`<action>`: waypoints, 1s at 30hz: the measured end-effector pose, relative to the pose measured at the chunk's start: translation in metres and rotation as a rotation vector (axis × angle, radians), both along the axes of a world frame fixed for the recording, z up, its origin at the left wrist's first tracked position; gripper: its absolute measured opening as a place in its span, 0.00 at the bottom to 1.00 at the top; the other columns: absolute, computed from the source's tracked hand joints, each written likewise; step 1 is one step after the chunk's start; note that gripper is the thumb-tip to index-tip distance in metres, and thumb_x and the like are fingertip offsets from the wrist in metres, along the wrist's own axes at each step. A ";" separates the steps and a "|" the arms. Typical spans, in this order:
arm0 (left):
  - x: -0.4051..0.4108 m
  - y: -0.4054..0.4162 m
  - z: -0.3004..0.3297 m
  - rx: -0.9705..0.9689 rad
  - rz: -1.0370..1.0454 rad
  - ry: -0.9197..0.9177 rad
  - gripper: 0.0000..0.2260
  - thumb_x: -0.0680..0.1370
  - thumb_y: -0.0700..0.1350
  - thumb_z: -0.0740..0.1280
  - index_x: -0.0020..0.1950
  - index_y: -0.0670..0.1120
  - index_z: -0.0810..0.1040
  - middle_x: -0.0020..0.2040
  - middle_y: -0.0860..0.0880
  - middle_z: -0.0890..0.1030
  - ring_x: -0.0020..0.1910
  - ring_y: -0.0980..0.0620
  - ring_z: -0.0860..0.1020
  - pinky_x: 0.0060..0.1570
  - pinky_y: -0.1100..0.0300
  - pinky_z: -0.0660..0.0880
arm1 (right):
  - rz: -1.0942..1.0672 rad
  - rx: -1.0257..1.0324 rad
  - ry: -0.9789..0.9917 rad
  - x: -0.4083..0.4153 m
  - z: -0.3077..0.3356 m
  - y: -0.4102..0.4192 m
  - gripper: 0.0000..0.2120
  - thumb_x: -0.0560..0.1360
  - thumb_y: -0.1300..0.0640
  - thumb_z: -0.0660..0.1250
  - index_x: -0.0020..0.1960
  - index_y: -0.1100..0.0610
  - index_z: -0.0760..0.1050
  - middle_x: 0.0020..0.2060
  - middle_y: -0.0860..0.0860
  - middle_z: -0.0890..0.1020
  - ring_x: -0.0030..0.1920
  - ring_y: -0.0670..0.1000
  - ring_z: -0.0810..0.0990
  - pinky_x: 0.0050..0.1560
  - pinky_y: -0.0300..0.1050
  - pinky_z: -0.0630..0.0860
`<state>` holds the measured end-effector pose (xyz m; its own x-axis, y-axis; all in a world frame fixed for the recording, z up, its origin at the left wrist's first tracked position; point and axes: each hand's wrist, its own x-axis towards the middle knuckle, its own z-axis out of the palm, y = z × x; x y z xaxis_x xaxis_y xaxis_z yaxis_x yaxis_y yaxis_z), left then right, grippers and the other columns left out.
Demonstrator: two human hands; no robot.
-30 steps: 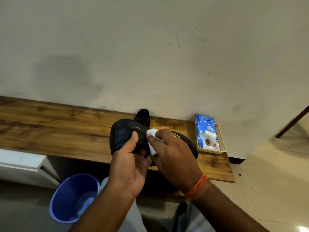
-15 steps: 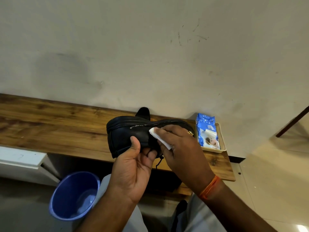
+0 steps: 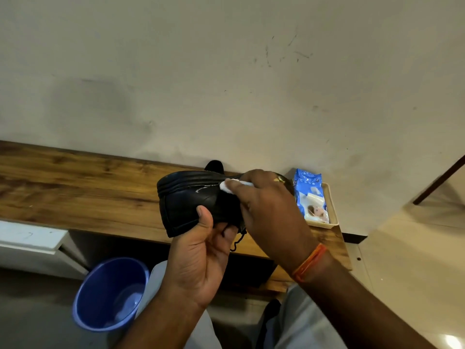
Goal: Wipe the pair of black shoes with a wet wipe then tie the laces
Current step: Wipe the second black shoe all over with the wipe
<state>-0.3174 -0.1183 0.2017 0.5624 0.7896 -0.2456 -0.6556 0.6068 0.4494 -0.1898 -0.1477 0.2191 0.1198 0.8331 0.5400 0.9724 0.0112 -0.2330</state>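
My left hand (image 3: 201,253) grips a black shoe (image 3: 186,200) from below, thumb on its side, and holds it on its side above the wooden bench (image 3: 75,187). A loose black lace (image 3: 237,241) dangles under the shoe. My right hand (image 3: 269,210) pinches a folded white wet wipe (image 3: 230,183) and presses it against the shoe's upper edge near the sole. The second black shoe (image 3: 214,165) stands on the bench behind, mostly hidden, with only its tip showing against the wall.
A blue wet-wipe packet (image 3: 310,195) lies in a beige tray (image 3: 331,210) at the bench's right end. A blue bucket (image 3: 110,293) stands on the floor at lower left. A white panel (image 3: 30,240) sits under the bench's left part.
The shoe has turned from sole-facing-me onto its side. My right hand with the wipe has slid up the shoe towards its upper edge.
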 end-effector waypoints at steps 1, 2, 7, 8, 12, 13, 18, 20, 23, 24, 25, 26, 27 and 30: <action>-0.001 -0.001 -0.001 0.006 -0.009 0.003 0.16 0.76 0.44 0.62 0.63 0.45 0.77 0.60 0.40 0.82 0.60 0.43 0.81 0.57 0.48 0.77 | 0.030 -0.006 -0.010 -0.008 0.002 -0.001 0.18 0.70 0.64 0.69 0.60 0.58 0.80 0.47 0.57 0.79 0.46 0.58 0.78 0.44 0.48 0.78; -0.001 -0.001 -0.002 0.011 -0.014 0.001 0.16 0.76 0.44 0.62 0.63 0.45 0.77 0.60 0.40 0.82 0.60 0.44 0.81 0.57 0.49 0.77 | 0.053 -0.007 -0.016 -0.015 0.005 -0.002 0.18 0.71 0.62 0.68 0.61 0.58 0.79 0.47 0.56 0.79 0.46 0.58 0.77 0.43 0.48 0.78; -0.002 -0.004 -0.003 0.040 -0.015 0.026 0.16 0.75 0.44 0.62 0.61 0.45 0.78 0.58 0.40 0.83 0.52 0.45 0.84 0.48 0.55 0.81 | -0.039 -0.029 -0.097 -0.012 0.009 -0.004 0.19 0.68 0.62 0.74 0.58 0.55 0.81 0.42 0.54 0.77 0.41 0.56 0.77 0.37 0.42 0.72; -0.001 -0.005 -0.004 0.053 -0.008 0.046 0.15 0.75 0.44 0.63 0.60 0.45 0.79 0.57 0.40 0.83 0.51 0.45 0.84 0.46 0.56 0.81 | -0.088 -0.052 -0.101 -0.005 0.009 -0.003 0.18 0.68 0.62 0.73 0.57 0.54 0.81 0.41 0.54 0.76 0.40 0.56 0.77 0.36 0.42 0.72; 0.001 -0.008 -0.005 0.072 0.004 0.083 0.17 0.74 0.44 0.63 0.62 0.45 0.77 0.55 0.40 0.84 0.47 0.47 0.84 0.41 0.59 0.82 | -0.136 -0.087 -0.042 0.007 0.007 0.000 0.16 0.70 0.65 0.71 0.56 0.54 0.81 0.41 0.55 0.76 0.39 0.59 0.77 0.37 0.46 0.74; 0.002 -0.008 -0.004 0.073 0.004 0.079 0.17 0.74 0.44 0.63 0.63 0.45 0.77 0.57 0.40 0.83 0.50 0.46 0.84 0.44 0.58 0.81 | -0.116 -0.072 -0.047 0.003 0.008 -0.001 0.16 0.70 0.64 0.71 0.57 0.55 0.81 0.41 0.55 0.77 0.40 0.58 0.77 0.38 0.46 0.75; -0.001 -0.012 -0.008 0.059 -0.020 0.104 0.16 0.80 0.37 0.58 0.66 0.46 0.75 0.61 0.40 0.81 0.61 0.42 0.80 0.59 0.46 0.75 | 0.130 0.002 -0.052 -0.037 0.019 -0.005 0.16 0.76 0.58 0.63 0.62 0.59 0.79 0.48 0.57 0.79 0.46 0.56 0.77 0.43 0.44 0.76; -0.002 -0.012 -0.007 0.055 -0.025 0.117 0.17 0.81 0.35 0.57 0.67 0.45 0.75 0.61 0.39 0.81 0.62 0.42 0.79 0.60 0.44 0.74 | 0.149 -0.004 -0.087 -0.040 0.021 -0.006 0.16 0.76 0.58 0.65 0.62 0.59 0.78 0.48 0.57 0.78 0.45 0.57 0.77 0.42 0.46 0.75; -0.001 -0.010 -0.001 0.066 -0.011 0.054 0.18 0.79 0.41 0.60 0.68 0.45 0.74 0.63 0.40 0.80 0.62 0.43 0.79 0.61 0.46 0.74 | 0.026 -0.070 -0.114 -0.018 0.021 -0.004 0.16 0.71 0.59 0.67 0.58 0.55 0.80 0.46 0.55 0.76 0.43 0.56 0.75 0.39 0.44 0.73; -0.002 -0.009 0.000 0.073 -0.007 0.054 0.19 0.77 0.43 0.61 0.68 0.45 0.73 0.63 0.39 0.80 0.62 0.42 0.80 0.60 0.46 0.75 | -0.032 -0.084 -0.108 -0.006 0.020 -0.002 0.15 0.70 0.61 0.67 0.56 0.54 0.80 0.44 0.54 0.75 0.42 0.57 0.76 0.39 0.44 0.73; -0.002 -0.009 0.001 0.085 -0.008 0.062 0.19 0.76 0.43 0.62 0.67 0.46 0.74 0.63 0.39 0.80 0.61 0.42 0.80 0.59 0.46 0.76 | -0.076 -0.095 -0.083 0.005 0.018 0.000 0.15 0.70 0.63 0.67 0.55 0.53 0.81 0.44 0.54 0.75 0.41 0.57 0.76 0.39 0.45 0.76; -0.002 -0.009 -0.001 0.098 -0.010 0.071 0.19 0.75 0.44 0.62 0.66 0.46 0.74 0.62 0.40 0.81 0.61 0.42 0.80 0.60 0.46 0.75 | -0.102 -0.104 -0.051 0.013 0.017 0.001 0.15 0.70 0.64 0.67 0.54 0.53 0.82 0.43 0.55 0.76 0.40 0.58 0.77 0.39 0.49 0.78; -0.002 -0.010 -0.001 0.109 -0.013 0.074 0.19 0.75 0.44 0.62 0.66 0.47 0.74 0.62 0.40 0.81 0.61 0.42 0.80 0.60 0.46 0.75 | -0.110 -0.111 -0.027 0.017 0.016 0.002 0.15 0.69 0.65 0.68 0.54 0.54 0.82 0.43 0.56 0.76 0.40 0.59 0.77 0.39 0.50 0.78; 0.000 -0.011 -0.001 0.102 0.002 0.068 0.19 0.75 0.43 0.62 0.67 0.45 0.74 0.61 0.40 0.81 0.57 0.44 0.82 0.55 0.51 0.80 | -0.078 -0.055 -0.047 -0.001 0.018 0.003 0.15 0.69 0.64 0.68 0.55 0.56 0.82 0.42 0.56 0.77 0.40 0.59 0.78 0.39 0.42 0.73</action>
